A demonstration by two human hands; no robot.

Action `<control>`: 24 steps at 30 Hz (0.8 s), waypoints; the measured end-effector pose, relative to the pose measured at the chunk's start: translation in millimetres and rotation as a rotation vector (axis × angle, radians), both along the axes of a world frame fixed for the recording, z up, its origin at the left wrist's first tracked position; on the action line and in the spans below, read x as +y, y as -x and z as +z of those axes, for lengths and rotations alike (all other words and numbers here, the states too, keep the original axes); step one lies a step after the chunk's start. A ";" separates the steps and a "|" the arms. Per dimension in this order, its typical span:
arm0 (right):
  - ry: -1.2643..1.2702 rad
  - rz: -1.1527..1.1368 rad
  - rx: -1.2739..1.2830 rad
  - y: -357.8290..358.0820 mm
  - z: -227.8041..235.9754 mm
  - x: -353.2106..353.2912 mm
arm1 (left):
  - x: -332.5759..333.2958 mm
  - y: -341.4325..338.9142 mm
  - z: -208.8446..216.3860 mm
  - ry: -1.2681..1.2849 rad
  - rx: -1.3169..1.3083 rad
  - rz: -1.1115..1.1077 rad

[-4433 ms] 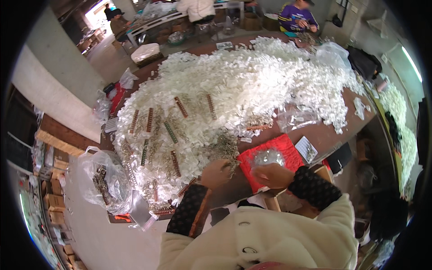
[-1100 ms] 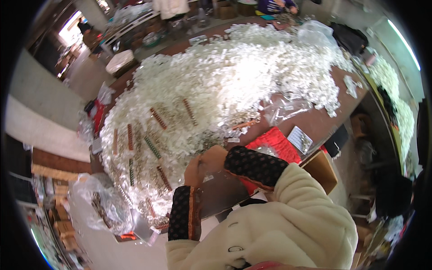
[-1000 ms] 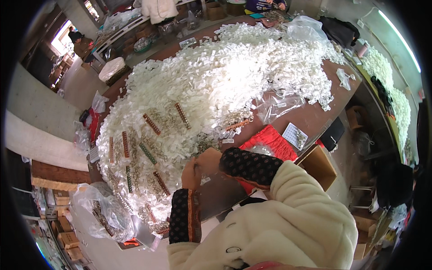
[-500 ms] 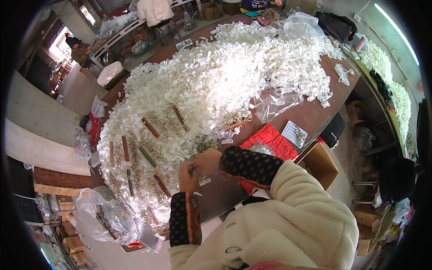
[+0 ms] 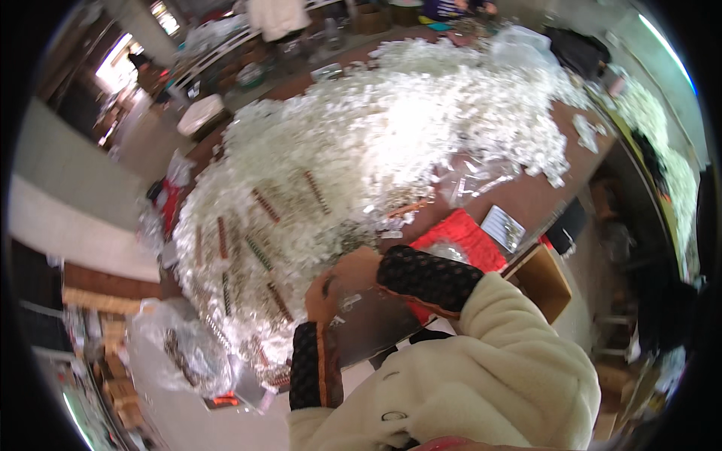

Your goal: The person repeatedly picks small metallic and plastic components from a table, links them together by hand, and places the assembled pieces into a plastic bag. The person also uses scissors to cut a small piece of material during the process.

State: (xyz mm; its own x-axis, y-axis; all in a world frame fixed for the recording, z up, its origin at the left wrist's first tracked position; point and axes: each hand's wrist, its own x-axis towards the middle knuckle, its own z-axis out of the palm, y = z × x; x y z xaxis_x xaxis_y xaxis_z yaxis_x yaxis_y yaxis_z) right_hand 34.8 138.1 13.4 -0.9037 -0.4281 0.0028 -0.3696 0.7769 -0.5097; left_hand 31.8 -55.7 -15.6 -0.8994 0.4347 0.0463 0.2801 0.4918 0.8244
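Note:
At the near edge of a large heap of small whitish clear plastic packets [image 5: 353, 135], my two hands meet. My left hand [image 5: 322, 299] is closed around a small dark thing, too blurred to name. Touching it, my right hand [image 5: 357, 269] has its fingers bent in and pressed together; what they hold is hidden. Just beyond my hands lies a cluster of small metal pieces [image 5: 359, 237]. To the left, several slim strips lie on the heap, among them a green strip [image 5: 259, 253] and a reddish-brown strip [image 5: 222, 237], with small metal pieces around them.
Right of my hands lie a red cloth [image 5: 474, 239] and a white tray [image 5: 502, 228] on the brown table [image 5: 553, 192]. An open cardboard box [image 5: 545, 282] stands below the edge. A clear plastic bag [image 5: 180, 349] is at the lower left. Another person's hand [image 5: 490, 9] shows at the far side.
The whole view has shifted and blurred, with the table sitting slightly farther right and lower. My hands stay together at the heap's near edge, the left one turned a little.

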 end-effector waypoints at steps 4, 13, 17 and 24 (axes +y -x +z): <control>0.020 0.041 -0.108 -7.2 37.4 2.4 | 3.3 -2.8 7.8 0.176 0.176 0.001; -0.139 0.041 -0.096 -3.1 38.3 -5.0 | 18.1 -6.3 -3.8 0.281 0.284 0.128; 0.035 -0.012 -0.061 -2.3 33.4 -3.0 | 13.6 -0.6 -11.0 0.196 0.303 0.146; 0.061 0.098 0.030 -1.7 38.4 -2.0 | 12.5 7.2 -17.7 0.116 0.274 0.011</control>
